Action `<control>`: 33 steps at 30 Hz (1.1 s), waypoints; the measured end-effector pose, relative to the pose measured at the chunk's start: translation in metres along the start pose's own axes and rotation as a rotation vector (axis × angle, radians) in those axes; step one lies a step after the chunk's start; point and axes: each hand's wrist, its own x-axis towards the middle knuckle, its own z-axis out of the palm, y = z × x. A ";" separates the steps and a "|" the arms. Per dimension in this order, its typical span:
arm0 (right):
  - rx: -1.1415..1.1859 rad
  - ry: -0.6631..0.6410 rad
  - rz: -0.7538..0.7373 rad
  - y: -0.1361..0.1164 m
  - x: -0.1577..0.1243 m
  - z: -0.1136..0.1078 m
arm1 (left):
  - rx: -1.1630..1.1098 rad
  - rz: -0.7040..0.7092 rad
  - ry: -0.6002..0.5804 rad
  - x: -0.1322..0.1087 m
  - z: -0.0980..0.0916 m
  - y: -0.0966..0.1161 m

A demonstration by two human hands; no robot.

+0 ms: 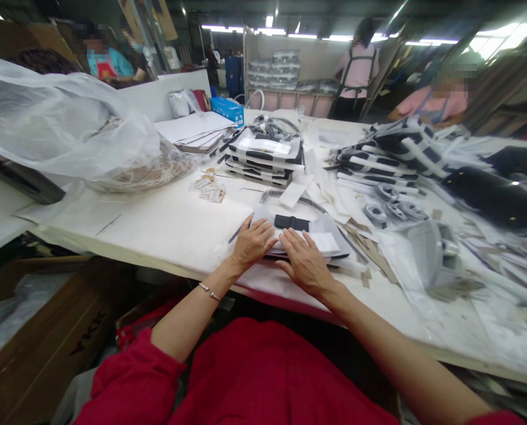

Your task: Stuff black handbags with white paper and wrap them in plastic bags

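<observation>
A handbag [339,231] partly covered in white wrapping lies flat near the table's front edge, its dark handle looping toward the back. A black strap tab [292,222] shows on its upper side. My left hand [253,243] rests on the bag's left part with fingers stretched out. Just beside it, my right hand [306,262] lies on the white wrapping, fingers extended and thumb apart. Neither hand grips anything that I can see. The palms cover part of the bag's front.
Stacked wrapped bags [263,156] stand behind, with more bags [378,153] at right. Rolled grey straps [393,209] and small tags [210,188] lie on the white table [157,230]. A large plastic bag [90,130] fills the left. A cardboard box [64,330] sits below. Several people are beyond.
</observation>
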 end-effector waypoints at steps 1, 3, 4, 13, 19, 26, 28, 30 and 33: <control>0.004 -0.003 0.004 -0.005 0.001 0.007 | 0.007 0.030 0.003 -0.003 -0.001 -0.002; 0.003 -0.003 0.029 -0.010 0.001 0.020 | 0.021 0.133 -0.012 -0.013 -0.007 -0.004; -0.002 -0.002 0.039 -0.010 0.000 0.024 | 0.032 0.191 -0.029 -0.019 -0.011 -0.004; -0.020 0.001 0.027 -0.008 -0.001 0.025 | 0.392 0.278 -0.149 -0.045 -0.021 0.019; -0.021 0.046 0.019 -0.008 0.002 0.027 | 0.432 0.371 -0.147 -0.030 -0.012 0.008; 0.003 0.119 0.068 -0.006 0.004 0.019 | 0.342 0.363 -0.223 -0.007 -0.034 0.007; 0.003 0.158 0.096 -0.002 0.006 0.016 | 0.318 0.351 -0.247 0.004 -0.043 0.013; -0.004 0.189 0.112 0.003 0.006 0.012 | 0.300 0.340 -0.274 0.013 -0.050 0.022; -0.002 0.195 0.092 0.011 0.007 0.007 | 0.306 0.312 -0.299 0.017 -0.052 0.035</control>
